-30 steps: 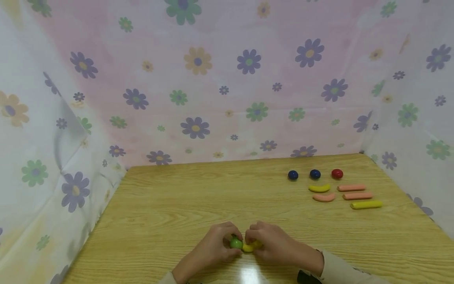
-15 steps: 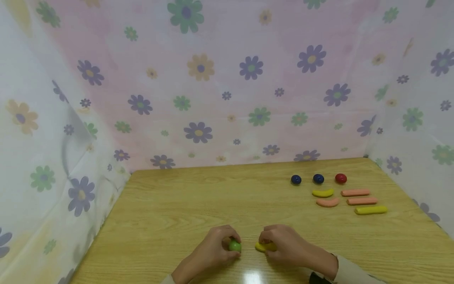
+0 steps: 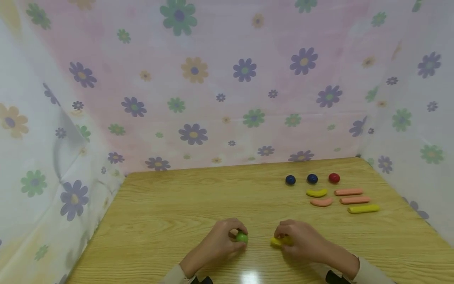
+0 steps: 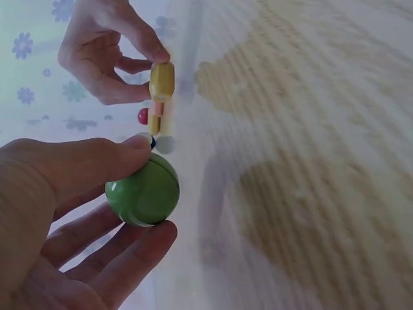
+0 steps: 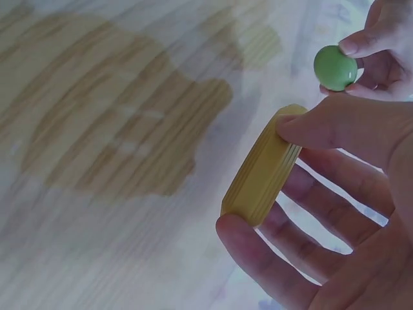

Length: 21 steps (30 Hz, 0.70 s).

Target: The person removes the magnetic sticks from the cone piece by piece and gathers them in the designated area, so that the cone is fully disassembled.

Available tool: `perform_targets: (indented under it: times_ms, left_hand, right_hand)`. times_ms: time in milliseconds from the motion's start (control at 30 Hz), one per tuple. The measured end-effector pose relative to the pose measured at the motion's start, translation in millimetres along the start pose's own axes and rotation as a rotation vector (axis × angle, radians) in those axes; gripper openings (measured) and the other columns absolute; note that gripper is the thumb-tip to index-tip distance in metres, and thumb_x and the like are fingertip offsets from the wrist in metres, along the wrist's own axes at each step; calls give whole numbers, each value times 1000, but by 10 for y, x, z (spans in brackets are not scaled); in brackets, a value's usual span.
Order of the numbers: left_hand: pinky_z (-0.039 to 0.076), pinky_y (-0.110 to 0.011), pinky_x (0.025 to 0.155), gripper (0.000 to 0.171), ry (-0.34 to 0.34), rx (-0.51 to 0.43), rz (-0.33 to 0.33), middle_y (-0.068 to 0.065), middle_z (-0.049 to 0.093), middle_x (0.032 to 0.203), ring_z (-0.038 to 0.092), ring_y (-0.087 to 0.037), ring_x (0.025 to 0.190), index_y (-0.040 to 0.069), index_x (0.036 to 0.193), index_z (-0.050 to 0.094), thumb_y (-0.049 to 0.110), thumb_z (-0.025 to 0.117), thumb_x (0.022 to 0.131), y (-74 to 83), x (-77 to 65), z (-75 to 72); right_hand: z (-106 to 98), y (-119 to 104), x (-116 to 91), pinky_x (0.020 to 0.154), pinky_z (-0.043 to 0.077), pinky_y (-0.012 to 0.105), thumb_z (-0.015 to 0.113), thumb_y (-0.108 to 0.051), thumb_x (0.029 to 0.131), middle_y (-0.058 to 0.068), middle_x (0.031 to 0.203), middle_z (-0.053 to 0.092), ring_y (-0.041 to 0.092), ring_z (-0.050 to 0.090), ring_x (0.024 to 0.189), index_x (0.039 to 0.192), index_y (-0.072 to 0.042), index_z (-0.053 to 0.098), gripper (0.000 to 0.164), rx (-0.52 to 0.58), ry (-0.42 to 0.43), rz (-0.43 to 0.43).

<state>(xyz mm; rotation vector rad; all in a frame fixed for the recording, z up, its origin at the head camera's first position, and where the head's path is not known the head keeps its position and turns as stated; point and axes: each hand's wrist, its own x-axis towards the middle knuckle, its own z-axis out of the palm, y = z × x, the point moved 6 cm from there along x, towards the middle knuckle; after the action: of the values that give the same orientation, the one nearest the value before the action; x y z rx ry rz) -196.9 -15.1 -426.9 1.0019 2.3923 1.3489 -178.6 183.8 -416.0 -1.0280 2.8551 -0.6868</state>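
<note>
In the head view my left hand (image 3: pixel 224 241) pinches a glossy green ball (image 3: pixel 242 237) between thumb and fingers, low over the table front. The left wrist view shows a fine seam around the ball (image 4: pixel 143 192). To the right, my right hand (image 3: pixel 306 241) holds a short yellow ridged piece (image 3: pixel 277 241), partly covered by the fingers. In the right wrist view this yellow piece (image 5: pixel 261 174) has lengthwise grooves and bevelled ends, with thumb at one end and a fingertip at the other. A gap separates it from the ball.
On the wooden table (image 3: pixel 177 205), at the back right, lie two dark blue balls (image 3: pixel 312 179), a red ball (image 3: pixel 334 178), a yellow curved piece (image 3: pixel 317 193), a pink curved piece (image 3: pixel 321 202), two pink sticks (image 3: pixel 354 200) and a yellow stick (image 3: pixel 363 208). Flowered cloth (image 3: pixel 213 90) surrounds the table.
The yellow piece, first right beside the green ball, has moved away to the right with my right hand. My left hand keeps its hold on the ball. The head view has shifted slightly.
</note>
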Motion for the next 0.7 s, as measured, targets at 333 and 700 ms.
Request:
perform_targets:
  times_ms: [333,700]
  left_hand:
    - [50,-15,71,22,23,1,23,0,64,103,62,-11,92,4,101,69,4,75,79,62,315,34]
    - [50,-16,71,23,92,-12,22,-1,64,104,61,-14,94,3,103,68,6,74,82,28,720,70]
  right_hand:
    - [-237,270,-201,62,48,26,77,-10,75,-14,88,58,3,54,76,91,-21,68,21,9,15,44]
    - [-462,632,-378,66,50,30,74,-4,78,-8,92,61,9,59,81,100,-13,67,24,20,33,89]
